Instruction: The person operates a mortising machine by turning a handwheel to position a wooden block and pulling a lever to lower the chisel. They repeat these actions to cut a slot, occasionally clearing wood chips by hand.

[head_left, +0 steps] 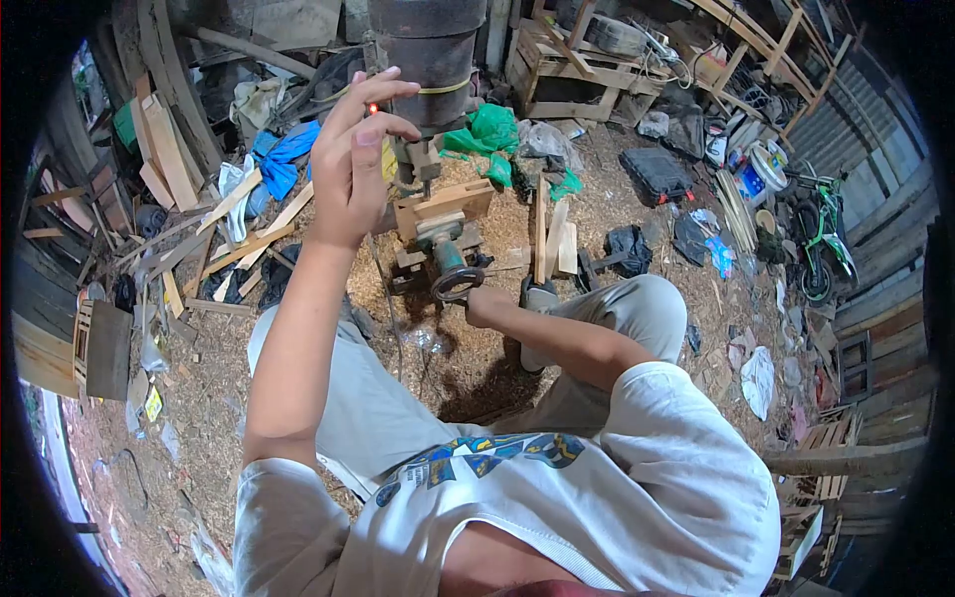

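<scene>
My left hand [356, 164] is raised beside the dark cylindrical body [423, 45] of a machine, its fingers stretched out and apart. A small red light [373, 108] shows between the thumb and fingers. Low in front of me, my right hand [487, 306] is closed on the rim of a round handwheel [459, 286], at the end of a green metal shaft housing [448, 254]. Beyond the housing, a wooden block [453, 202] sits under the machine's metal drill head [420, 159]. The wrist hides part of the machine's left side.
Sawdust and wood scraps cover the ground. Loose boards [542, 234] stand just right of the machine, with green plastic [489, 131] behind. A black case [657, 174] lies farther right, near a small green motorbike [824, 239]. Planks and blue cloth [284, 154] lie at left.
</scene>
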Demonstrator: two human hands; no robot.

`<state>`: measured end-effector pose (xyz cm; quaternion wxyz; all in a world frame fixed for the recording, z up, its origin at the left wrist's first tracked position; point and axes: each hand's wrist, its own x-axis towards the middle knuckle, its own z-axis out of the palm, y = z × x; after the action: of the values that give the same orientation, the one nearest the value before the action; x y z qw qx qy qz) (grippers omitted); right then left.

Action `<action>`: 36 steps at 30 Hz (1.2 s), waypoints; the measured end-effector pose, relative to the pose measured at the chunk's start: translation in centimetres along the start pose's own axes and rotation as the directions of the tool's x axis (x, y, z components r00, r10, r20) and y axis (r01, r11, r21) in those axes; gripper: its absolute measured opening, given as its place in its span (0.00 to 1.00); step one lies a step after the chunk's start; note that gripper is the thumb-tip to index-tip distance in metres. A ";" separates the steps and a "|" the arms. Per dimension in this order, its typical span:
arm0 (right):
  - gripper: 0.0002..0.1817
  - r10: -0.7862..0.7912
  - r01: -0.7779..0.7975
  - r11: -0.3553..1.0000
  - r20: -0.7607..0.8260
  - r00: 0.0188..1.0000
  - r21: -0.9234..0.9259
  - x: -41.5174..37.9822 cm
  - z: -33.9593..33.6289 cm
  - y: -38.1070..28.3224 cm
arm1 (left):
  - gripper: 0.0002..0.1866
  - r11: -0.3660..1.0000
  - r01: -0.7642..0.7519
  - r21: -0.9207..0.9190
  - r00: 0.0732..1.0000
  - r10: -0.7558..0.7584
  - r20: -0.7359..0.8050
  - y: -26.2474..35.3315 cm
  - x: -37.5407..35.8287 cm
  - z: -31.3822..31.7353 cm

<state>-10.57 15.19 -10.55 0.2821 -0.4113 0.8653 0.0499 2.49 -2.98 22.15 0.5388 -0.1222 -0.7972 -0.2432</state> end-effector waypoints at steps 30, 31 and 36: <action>0.35 -0.158 -0.088 0.887 0.476 0.865 0.453 2.9 -0.2 4.3 | 0.19 1.000 0.003 -0.005 1.000 -0.003 0.017 -0.5 -0.8 -0.6; 0.35 -0.156 -0.082 0.888 0.466 0.871 0.452 4.1 0.1 5.8 | 0.16 1.000 0.008 -0.009 1.000 -0.008 0.019 -0.6 -0.8 -0.6; 0.44 0.133 -0.182 0.983 0.741 0.659 -0.014 5.1 -5.8 8.7 | 0.11 0.997 0.021 0.068 1.000 -0.022 0.002 -0.6 -0.9 -0.1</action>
<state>-22.18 15.59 -9.72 0.6147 -0.2706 0.7107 0.2094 2.65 -3.52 21.22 0.5390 -0.0954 -0.8071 -0.2215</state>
